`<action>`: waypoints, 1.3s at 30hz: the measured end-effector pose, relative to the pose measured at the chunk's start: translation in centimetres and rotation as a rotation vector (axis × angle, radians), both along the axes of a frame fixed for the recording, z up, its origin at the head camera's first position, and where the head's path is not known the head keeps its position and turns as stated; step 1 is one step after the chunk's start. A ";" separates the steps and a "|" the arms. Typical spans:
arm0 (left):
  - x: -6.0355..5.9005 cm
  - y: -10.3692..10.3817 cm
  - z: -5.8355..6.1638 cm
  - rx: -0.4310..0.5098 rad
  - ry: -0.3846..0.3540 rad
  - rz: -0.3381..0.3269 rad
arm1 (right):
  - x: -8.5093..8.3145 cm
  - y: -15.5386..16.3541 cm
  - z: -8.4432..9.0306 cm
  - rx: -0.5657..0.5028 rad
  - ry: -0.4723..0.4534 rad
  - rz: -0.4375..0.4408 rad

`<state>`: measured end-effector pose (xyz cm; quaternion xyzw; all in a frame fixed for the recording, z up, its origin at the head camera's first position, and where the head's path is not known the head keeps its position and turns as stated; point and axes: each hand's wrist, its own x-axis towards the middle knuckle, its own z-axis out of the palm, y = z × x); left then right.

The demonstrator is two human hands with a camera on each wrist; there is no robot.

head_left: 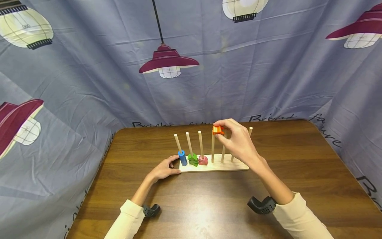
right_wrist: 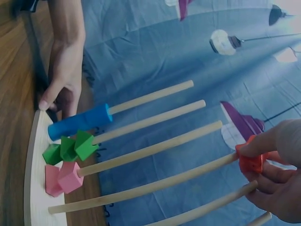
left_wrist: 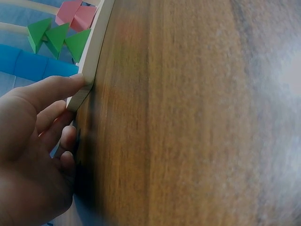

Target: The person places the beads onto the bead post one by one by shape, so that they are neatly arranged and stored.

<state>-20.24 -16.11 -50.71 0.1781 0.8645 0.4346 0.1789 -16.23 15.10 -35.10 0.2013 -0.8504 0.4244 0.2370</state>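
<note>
On the wooden table [head_left: 298, 172] sits our peg board [head_left: 235, 165], its left end steadied by our left hand [head_left: 163, 169], thumb and curled fingers clasping the corner. Our right hand [head_left: 238, 141] is raised, wrist bent, fingertips pinching the orange block [head_left: 217, 129] at the top of the fourth peg [head_left: 213, 149]

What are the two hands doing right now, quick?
Left hand: grips the end of the wooden base.
Right hand: pinches the orange block at the top of a peg.
</note>
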 end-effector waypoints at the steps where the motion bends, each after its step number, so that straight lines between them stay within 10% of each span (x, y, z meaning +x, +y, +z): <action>1: 0.0 0.0 0.0 0.000 -0.001 0.001 | -0.1 -0.1 0.1 0.000 -0.007 0.005; 21: -0.3 0.0 0.1 -0.008 0.006 -0.001 | -1.1 0.2 0.7 -0.079 -0.186 0.027; 39: -0.1 0.0 -0.2 0.001 0.015 0.005 | -0.8 -0.4 1.1 0.100 -0.182 0.003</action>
